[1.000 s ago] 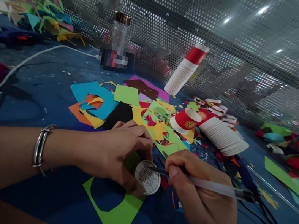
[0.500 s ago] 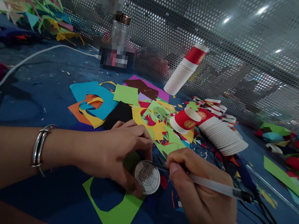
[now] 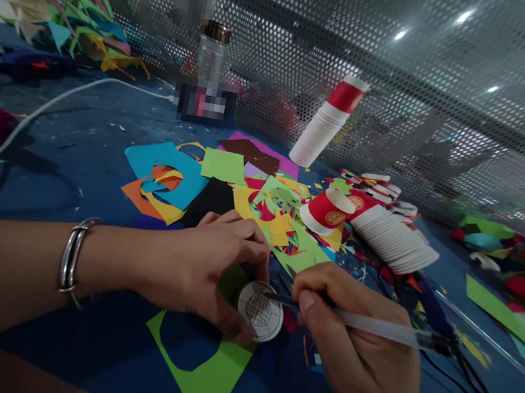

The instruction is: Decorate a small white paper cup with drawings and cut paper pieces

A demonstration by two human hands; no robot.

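Note:
My left hand (image 3: pixel 215 263), with a silver bangle on its wrist, is closed around a small round piece with a white face (image 3: pixel 260 313). Black lines on that face form a grid within a ring. Between my thumb and fingers shows a shaded dark green surface behind it; I cannot tell whether it belongs to the piece. My right hand (image 3: pixel 351 327) grips a pen (image 3: pixel 372 325) with a translucent barrel, its tip at the upper part of the grid. Below my left hand lies a light green sheet (image 3: pixel 214 384) with a large rounded cutout.
Coloured paper scraps (image 3: pixel 166 166) cover the table's middle. A red and white paper cup (image 3: pixel 328 211) stands beside a lying cup stack (image 3: pixel 392 236); another stack (image 3: pixel 323 126) rises behind. A white cable (image 3: pixel 51 98) crosses the left side. Perforated metal mesh (image 3: pixel 280 37) borders the back.
The pen tip has moved from the upper rim of the white face inward and slightly down onto the grid. My left hand keeps its hold on the piece.

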